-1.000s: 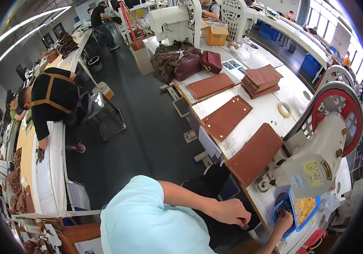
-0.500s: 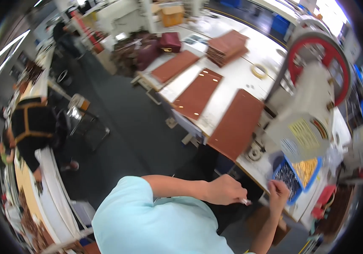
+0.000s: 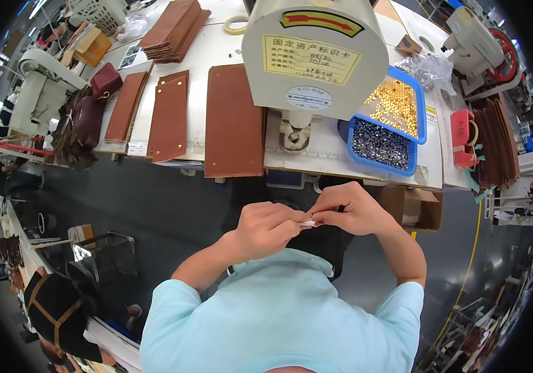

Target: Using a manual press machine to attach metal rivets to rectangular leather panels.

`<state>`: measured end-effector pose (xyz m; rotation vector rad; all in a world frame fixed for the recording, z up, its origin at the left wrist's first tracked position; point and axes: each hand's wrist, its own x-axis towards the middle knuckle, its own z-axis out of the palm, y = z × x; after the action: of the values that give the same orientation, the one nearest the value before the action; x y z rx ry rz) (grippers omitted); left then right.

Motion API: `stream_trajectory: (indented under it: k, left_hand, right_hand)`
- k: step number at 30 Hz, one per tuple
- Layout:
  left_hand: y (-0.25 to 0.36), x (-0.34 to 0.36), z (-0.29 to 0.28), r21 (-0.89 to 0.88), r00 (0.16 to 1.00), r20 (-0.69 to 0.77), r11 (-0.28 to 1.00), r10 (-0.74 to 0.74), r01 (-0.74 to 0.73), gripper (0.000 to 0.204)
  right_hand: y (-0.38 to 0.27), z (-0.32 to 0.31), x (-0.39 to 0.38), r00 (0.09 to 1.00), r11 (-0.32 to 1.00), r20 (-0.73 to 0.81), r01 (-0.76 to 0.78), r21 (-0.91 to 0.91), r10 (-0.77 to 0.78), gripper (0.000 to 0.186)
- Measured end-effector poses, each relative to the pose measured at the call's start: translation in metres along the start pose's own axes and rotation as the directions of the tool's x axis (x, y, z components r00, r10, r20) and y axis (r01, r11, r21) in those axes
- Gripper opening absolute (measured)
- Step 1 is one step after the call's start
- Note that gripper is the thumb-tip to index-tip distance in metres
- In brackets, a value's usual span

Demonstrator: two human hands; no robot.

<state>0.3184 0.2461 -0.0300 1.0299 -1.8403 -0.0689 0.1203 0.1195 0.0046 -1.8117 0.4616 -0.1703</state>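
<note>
In front of my chest, off the table's near edge, my two hands meet fingertip to fingertip. My left hand point(image 3: 266, 229) is closed on a small white piece point(image 3: 307, 223) that pokes out past its fingertips. My right hand point(image 3: 352, 210) pinches with thumb and forefinger right at the end of that piece; what lies in the pinch is too small to make out. Beyond my hands stands a press machine point(image 3: 316, 56) with its head over the table. Just right of it sits a blue tray point(image 3: 417, 171) with gold studs point(image 3: 397, 102) and dark metal studs point(image 3: 381, 144) in separate parts.
Brown leather panels point(image 3: 234, 121) lie left of the press, one with metal studs point(image 3: 170, 115). Behind them is a leather stack point(image 3: 176, 31) and a tape roll point(image 3: 236, 25). A cardboard box point(image 3: 425, 208) stands below the table. A person point(image 3: 55, 304) works at the left.
My view has swung right, so the press is now straight ahead. My right hand has come from beside the tray to my left hand, and their fingertips now meet at the white piece.
</note>
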Motion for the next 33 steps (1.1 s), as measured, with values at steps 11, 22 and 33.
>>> stream_trajectory:
  k: [11,22,33]
  left_hand:
    - [0.005,-0.004,0.0,0.042,0.997,0.024,0.996,0.074,-0.075,0.02]
    - [0.002,-0.005,-0.001,0.005,0.999,-0.002,0.999,-0.038,0.038,0.02]
    - [0.018,-0.007,0.011,-0.348,0.905,0.143,0.835,-0.401,0.425,0.015]
  right_hand:
    - [-0.007,0.001,-0.002,0.995,0.99,0.06,0.088,-0.108,-0.082,0.009]
    - [-0.01,-0.002,0.006,0.973,0.957,0.082,0.226,-0.18,-0.214,0.016]
    - [0.012,0.012,-0.011,0.951,0.896,-0.039,0.274,-0.35,-0.306,0.034]
